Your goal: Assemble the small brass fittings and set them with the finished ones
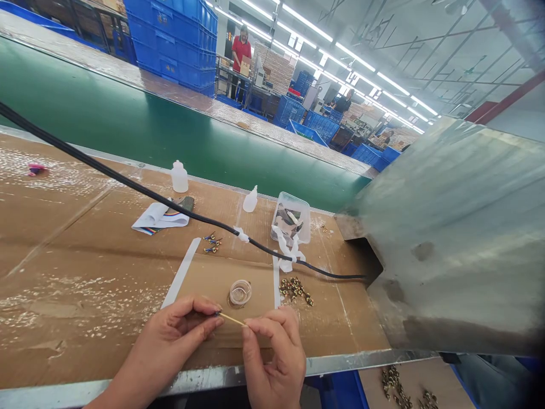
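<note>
Between thumb and fingers, my left hand (185, 329) pinches a tiny dark blue piece (218, 313), mostly covered by the fingertips. A thin wooden stick (232, 319) is pinched in my right hand (275, 346), its far tip touching the small piece. Just beyond both hands sits a small round clear cup (240, 292) on the cardboard. A pile of small yellow-and-black pieces (296, 289) lies to the right of the cup, and several similar blue-and-yellow pieces (212, 243) are set out farther back on the left.
A black cable (140, 189) crosses above the table. Two white bottles (179, 177), a folded cloth (164, 216) and a clear plastic box (290, 218) stand behind. A metal housing (451, 244) is at right; a green conveyor belt (170, 125) runs beyond. More pieces (394, 386) lie lower right.
</note>
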A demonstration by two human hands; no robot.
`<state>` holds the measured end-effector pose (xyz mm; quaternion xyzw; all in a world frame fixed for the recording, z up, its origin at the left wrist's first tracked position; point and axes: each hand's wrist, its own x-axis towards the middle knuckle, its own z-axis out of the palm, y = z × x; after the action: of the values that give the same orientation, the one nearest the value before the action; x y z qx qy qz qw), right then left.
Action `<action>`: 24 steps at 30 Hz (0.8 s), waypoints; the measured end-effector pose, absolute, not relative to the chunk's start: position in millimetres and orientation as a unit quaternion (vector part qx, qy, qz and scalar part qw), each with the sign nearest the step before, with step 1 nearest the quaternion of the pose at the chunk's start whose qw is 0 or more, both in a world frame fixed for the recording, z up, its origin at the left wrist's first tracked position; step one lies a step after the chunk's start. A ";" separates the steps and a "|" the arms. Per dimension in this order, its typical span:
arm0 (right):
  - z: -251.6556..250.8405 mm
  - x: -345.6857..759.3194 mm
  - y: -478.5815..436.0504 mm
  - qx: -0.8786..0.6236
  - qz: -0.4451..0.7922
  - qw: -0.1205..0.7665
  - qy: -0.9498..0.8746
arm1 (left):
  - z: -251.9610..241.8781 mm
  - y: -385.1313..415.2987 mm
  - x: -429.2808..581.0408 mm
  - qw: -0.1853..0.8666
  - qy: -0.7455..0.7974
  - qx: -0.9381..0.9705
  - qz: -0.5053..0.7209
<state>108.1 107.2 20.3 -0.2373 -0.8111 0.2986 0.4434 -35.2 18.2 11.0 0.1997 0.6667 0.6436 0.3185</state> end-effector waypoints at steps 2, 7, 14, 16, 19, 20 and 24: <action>21.1 107.8 108.7 -0.241 0.299 0.439 -0.812 | 12.0 18.1 -34.9 0.326 0.664 0.202 0.642; 21.5 107.8 108.7 -0.240 0.306 0.438 -0.810 | 13.8 18.0 -34.8 0.324 0.662 0.200 0.645; 23.1 110.5 114.9 -0.244 0.331 0.435 -0.801 | 9.4 16.3 -36.0 0.332 0.666 0.217 0.632; 24.0 110.5 123.2 -0.257 0.319 0.437 -0.801 | 7.0 15.4 -36.5 0.336 0.668 0.221 0.626; 25.1 107.6 137.6 -0.276 0.267 0.423 -0.821 | 3.2 13.8 -37.7 0.343 0.672 0.239 0.611; 25.5 105.7 141.5 -0.280 0.249 0.413 -0.830 | 1.8 13.1 -38.1 0.345 0.671 0.246 0.608; 26.9 97.2 146.7 -0.289 0.224 0.372 -0.853 | -6.8 10.5 -36.9 0.344 0.671 0.242 0.611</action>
<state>97.2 146.7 26.9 -0.2888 -0.8533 0.2239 0.3719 -36.9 10.5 -6.8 0.2423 0.6707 0.6106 0.3444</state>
